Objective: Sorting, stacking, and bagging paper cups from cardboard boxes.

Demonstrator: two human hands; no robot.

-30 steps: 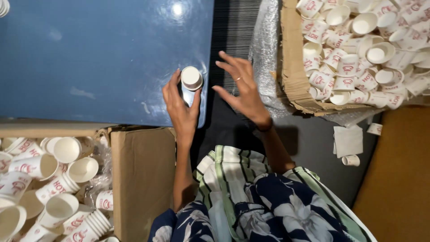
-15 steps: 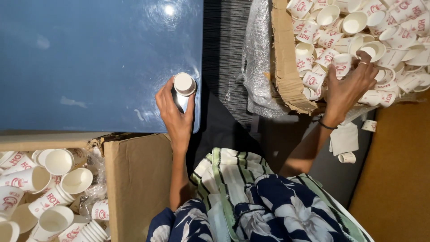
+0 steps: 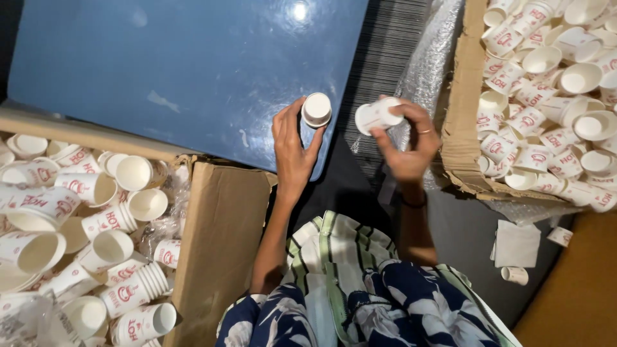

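My left hand grips a short stack of white paper cups standing on the edge of the blue table, seen from its base end. Just to the right, my right hand holds a single white paper cup with red print, tilted on its side a few centimetres from the stack. Both forearms rise from my lap, which is covered in striped and flowered cloth.
A cardboard box lined with plastic film at the right holds several loose cups. Another cardboard box at the left is full of cups and stacked cups. A folded white paper and a lone cup lie on the floor.
My right hand went to the right-hand box, took one cup and brought it back beside the stack. My left hand stayed on the stack at the table edge.
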